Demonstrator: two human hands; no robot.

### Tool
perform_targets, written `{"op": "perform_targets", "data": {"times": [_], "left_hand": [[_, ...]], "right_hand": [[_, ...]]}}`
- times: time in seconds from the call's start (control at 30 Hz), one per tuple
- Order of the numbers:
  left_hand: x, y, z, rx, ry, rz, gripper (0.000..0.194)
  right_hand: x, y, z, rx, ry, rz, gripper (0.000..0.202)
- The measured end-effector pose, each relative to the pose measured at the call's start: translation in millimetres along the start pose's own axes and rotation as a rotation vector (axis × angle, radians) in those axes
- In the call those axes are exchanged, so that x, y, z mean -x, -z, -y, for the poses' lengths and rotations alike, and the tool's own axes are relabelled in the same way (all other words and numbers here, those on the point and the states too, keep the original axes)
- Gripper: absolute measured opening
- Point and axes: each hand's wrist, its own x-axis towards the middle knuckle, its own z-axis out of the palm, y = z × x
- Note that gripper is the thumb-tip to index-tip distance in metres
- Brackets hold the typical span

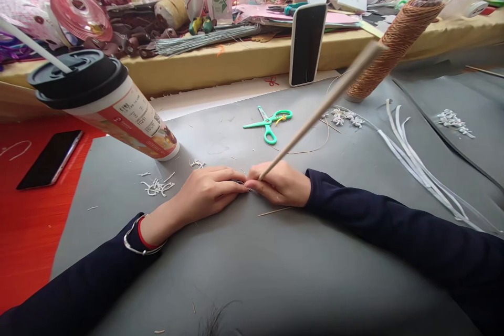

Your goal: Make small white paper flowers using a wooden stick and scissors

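A long wooden stick (315, 116) slants up and to the right from my right hand (282, 184), whose fingers are closed round its lower end. My left hand (210, 190) rests on the grey mat (252, 273), fingers together and bent down. Its fingertips meet those of my right hand over something small and dark, mostly hidden. Under my right wrist lies a thin stick (274, 211). Short white clippings (157, 186) lie left of my left hand. Green-handled scissors (269, 123) lie spread beyond my hands.
A lidded paper cup (129, 115) with a straw stands at left, near a phone (51, 159) on red. Another phone (307, 44) leans upright at the back. Farther right are a brown thread spool (394, 50), white strips (417, 168) and small white knotted pieces (348, 117).
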Motion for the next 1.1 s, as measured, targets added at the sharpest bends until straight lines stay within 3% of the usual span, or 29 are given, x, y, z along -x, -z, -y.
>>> {"op": "perform_targets", "data": {"times": [0.1,0.3,0.47,0.7,0.83,0.93,1.03,1.1], "left_hand": [[0,-0.4,-1,0.002,-0.007,0.0,0.02],[0,-0.6,0,0.006,-0.017,-0.003,0.019],[-4,0.9,-2,0.071,0.051,0.084,0.02],[-9,3.1,-4,0.121,0.074,0.165,0.02],[-7,5.6,-2,0.174,0.086,0.157,0.019],[-6,9.3,-2,0.27,0.089,0.155,0.016],[-5,12.3,-5,0.346,0.138,0.145,0.016],[-5,12.8,-7,0.353,0.2,0.121,0.022]], "right_hand": [[0,0,-2,-0.028,0.033,-0.003,0.02],[-3,-4,6,-0.036,-0.213,-0.129,0.023],[-2,-4,7,0.034,-0.115,-0.116,0.024],[1,-7,6,0.123,-0.114,-0.133,0.025],[0,-4,5,-0.098,-0.265,-0.147,0.026],[0,0,2,-0.401,-0.435,-0.254,0.029],[1,4,-2,-0.56,-0.457,-0.365,0.029],[3,6,-3,-0.495,-0.43,-0.354,0.027]]}}
